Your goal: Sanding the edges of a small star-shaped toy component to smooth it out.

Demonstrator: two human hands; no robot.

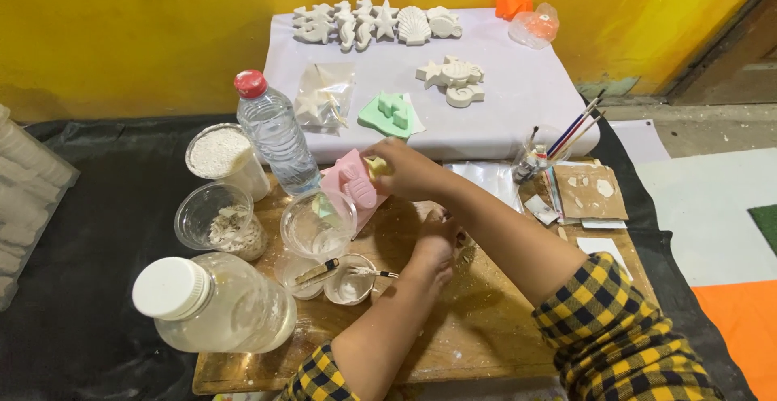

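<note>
My right hand [409,170] reaches forward to a pink silicone mould [352,184] at the back of the wooden board [477,332]. Its fingers pinch a small yellowish piece [376,166] against the mould's edge. My left hand [437,243] rests on the board just below the right forearm, fingers curled; I cannot tell whether it holds anything. Left of that hand stand two small cups [348,286], one with a thin brush laid across it, and a clear empty cup [317,224].
A red-capped water bottle [275,135], a powder cup [220,154], a cup of plaster bits [220,221] and a lying white-capped bottle [212,304] crowd the left. Behind, a white platform [518,106] bears plaster casts [376,22], a green mould [390,114] and brushes [573,130].
</note>
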